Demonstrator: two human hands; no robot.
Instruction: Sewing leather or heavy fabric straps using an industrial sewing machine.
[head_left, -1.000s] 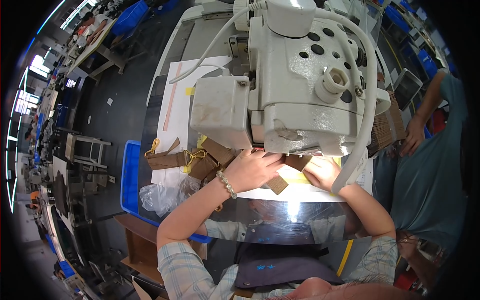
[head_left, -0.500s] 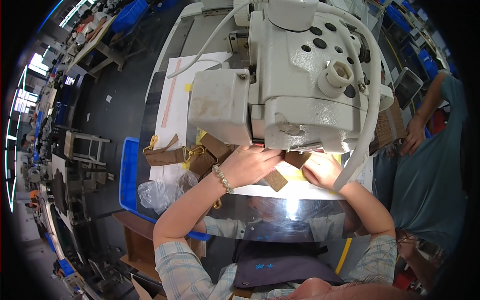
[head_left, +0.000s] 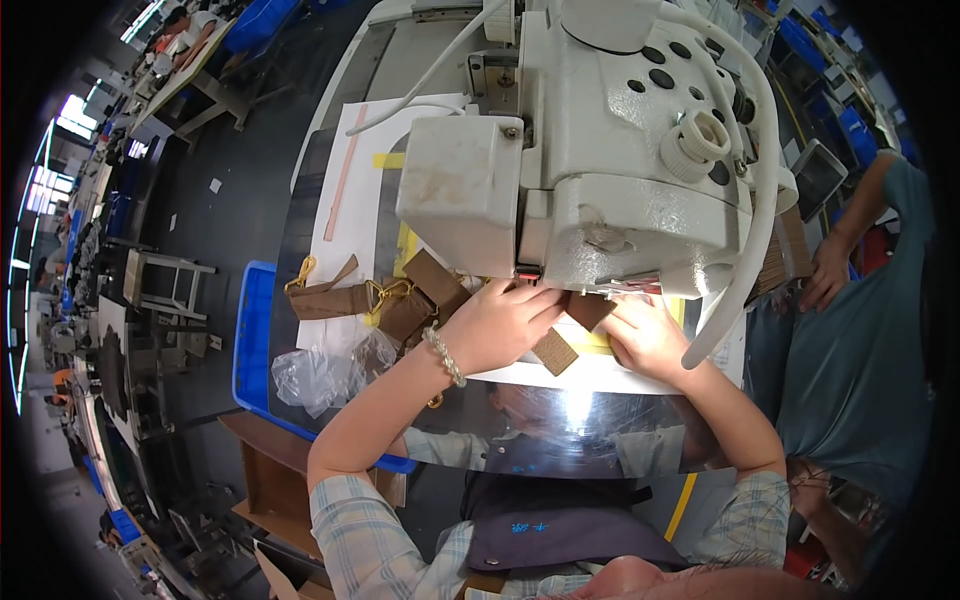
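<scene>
Under the head of a white industrial sewing machine [head_left: 640,215], both of my hands work at a brown webbing strap [head_left: 590,310]. My left hand [head_left: 505,325], with a beaded bracelet at its wrist, has its fingers closed at the strap's left side, fingertips partly under the machine head. From the right, my right hand [head_left: 645,335] pinches the strap's other side. A short strap end [head_left: 555,351] sticks out toward me between the hands. The needle area is hidden by the machine head. Left of my left hand lie more brown straps [head_left: 335,302] with gold-coloured metal hooks [head_left: 390,290].
A crumpled clear plastic bag [head_left: 325,375] lies by the table's left edge, above a blue bin [head_left: 250,345]. A white hose [head_left: 735,300] hangs near my right wrist. At the right stands another person [head_left: 850,330]. Cardboard boxes [head_left: 275,480] sit below left.
The view has shifted slightly, so the machine appears a little lower and farther right. My hands stay on the strap, with the brown piece between them slightly turned.
</scene>
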